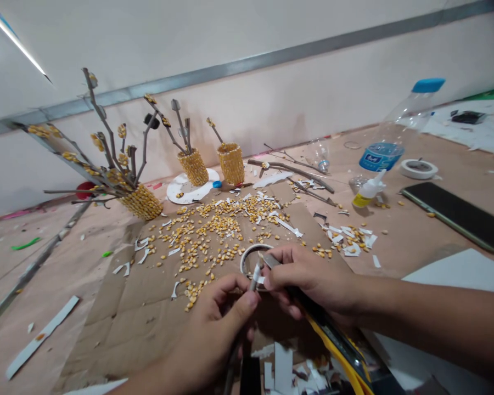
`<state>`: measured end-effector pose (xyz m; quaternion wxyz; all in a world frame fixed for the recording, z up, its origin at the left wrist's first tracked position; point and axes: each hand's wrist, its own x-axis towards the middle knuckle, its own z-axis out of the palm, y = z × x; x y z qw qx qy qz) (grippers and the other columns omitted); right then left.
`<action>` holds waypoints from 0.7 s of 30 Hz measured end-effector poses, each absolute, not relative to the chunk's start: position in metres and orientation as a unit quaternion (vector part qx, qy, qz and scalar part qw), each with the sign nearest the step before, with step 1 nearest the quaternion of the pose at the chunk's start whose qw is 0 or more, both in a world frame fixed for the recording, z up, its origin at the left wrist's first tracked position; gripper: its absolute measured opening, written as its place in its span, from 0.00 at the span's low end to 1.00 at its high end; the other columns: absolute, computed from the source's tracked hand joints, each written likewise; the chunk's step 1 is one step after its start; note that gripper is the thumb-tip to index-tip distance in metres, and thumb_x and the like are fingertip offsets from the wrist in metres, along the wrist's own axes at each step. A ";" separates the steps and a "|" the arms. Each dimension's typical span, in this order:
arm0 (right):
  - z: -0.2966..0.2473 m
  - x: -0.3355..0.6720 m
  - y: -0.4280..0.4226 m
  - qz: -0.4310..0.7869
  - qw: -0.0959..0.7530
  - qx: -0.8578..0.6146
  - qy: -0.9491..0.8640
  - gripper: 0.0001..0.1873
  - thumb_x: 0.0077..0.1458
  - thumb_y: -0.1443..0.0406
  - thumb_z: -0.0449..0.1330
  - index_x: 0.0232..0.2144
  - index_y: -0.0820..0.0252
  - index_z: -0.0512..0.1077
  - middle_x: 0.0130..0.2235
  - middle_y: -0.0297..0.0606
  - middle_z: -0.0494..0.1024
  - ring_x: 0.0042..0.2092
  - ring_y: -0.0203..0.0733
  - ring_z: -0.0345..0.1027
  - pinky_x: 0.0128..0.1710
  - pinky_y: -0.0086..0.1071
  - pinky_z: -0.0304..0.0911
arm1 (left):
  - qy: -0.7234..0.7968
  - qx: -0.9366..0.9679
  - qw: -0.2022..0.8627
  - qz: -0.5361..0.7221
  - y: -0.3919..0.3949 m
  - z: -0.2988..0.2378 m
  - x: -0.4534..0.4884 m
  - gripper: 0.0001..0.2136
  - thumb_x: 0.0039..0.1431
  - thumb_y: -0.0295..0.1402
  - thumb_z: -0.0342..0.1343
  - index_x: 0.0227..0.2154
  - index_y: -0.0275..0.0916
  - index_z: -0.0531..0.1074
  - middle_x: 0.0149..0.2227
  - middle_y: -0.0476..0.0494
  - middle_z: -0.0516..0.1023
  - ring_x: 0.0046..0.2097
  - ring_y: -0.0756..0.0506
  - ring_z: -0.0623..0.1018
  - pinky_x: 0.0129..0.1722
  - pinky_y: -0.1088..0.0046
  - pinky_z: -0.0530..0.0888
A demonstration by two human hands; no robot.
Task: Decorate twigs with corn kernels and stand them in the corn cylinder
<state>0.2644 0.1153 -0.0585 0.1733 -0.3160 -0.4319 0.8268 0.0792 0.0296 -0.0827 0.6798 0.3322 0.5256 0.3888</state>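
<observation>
My left hand is closed around a thin grey twig, its upper end pointing up between thumb and fingers. White tape is wrapped near the twig's tip. In my right hand is a yellow and black utility knife, its metal end beside the tip. The right thumb and finger also sit at a small white strip by the twig. Just behind my fingers lies a roll of tape, partly hidden. Loose corn kernels and white paper scraps cover the cardboard beyond.
Kernel-covered cups, one holding many twigs, two smaller, stand at the back. On the right are a plastic bottle, a glue bottle, a tape roll and a phone. Loose twigs lie near the wall.
</observation>
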 end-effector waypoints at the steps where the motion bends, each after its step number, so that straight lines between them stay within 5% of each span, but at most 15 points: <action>1: -0.059 0.264 0.116 0.824 0.178 -0.319 -0.433 0.07 0.43 0.62 0.63 0.22 0.59 0.71 0.17 0.26 0.68 0.17 0.28 0.59 0.18 0.21 0.52 | 0.523 0.329 0.682 0.390 0.030 -0.082 0.079 0.21 0.59 0.54 0.67 0.34 0.41 0.72 0.18 0.55 0.72 0.16 0.56 0.61 0.15 0.84 0.59; 6: -0.061 0.263 0.115 0.823 0.196 -0.321 -0.425 0.07 0.42 0.62 0.63 0.21 0.59 0.69 0.16 0.26 0.68 0.17 0.29 0.58 0.17 0.22 0.53 | 0.496 0.319 0.692 0.418 0.032 -0.079 0.079 0.18 0.62 0.50 0.66 0.37 0.41 0.70 0.21 0.51 0.78 0.16 0.55 0.67 0.16 0.85 0.62; 12: -0.059 0.263 0.114 0.832 0.203 -0.315 -0.410 0.07 0.41 0.62 0.63 0.22 0.58 0.69 0.16 0.26 0.69 0.17 0.29 0.59 0.17 0.22 0.53 | 0.464 0.282 0.725 0.424 0.033 -0.076 0.082 0.17 0.65 0.50 0.62 0.37 0.40 0.73 0.18 0.57 0.69 0.13 0.57 0.55 0.13 0.84 0.56; 17: -0.058 0.265 0.115 0.833 0.211 -0.315 -0.402 0.06 0.42 0.63 0.62 0.22 0.58 0.69 0.16 0.25 0.68 0.16 0.29 0.58 0.17 0.22 0.52 | 0.508 0.255 0.712 0.413 0.036 -0.077 0.079 0.21 0.56 0.53 0.69 0.32 0.38 0.74 0.17 0.58 0.65 0.15 0.57 0.59 0.14 0.85 0.58; 21: -0.059 0.267 0.115 0.839 0.223 -0.304 -0.391 0.08 0.42 0.63 0.63 0.21 0.57 0.66 0.16 0.25 0.68 0.16 0.29 0.59 0.17 0.23 0.51 | 0.493 0.302 0.702 0.415 0.040 -0.082 0.077 0.22 0.55 0.51 0.71 0.31 0.37 0.72 0.21 0.51 0.76 0.16 0.55 0.69 0.13 0.85 0.60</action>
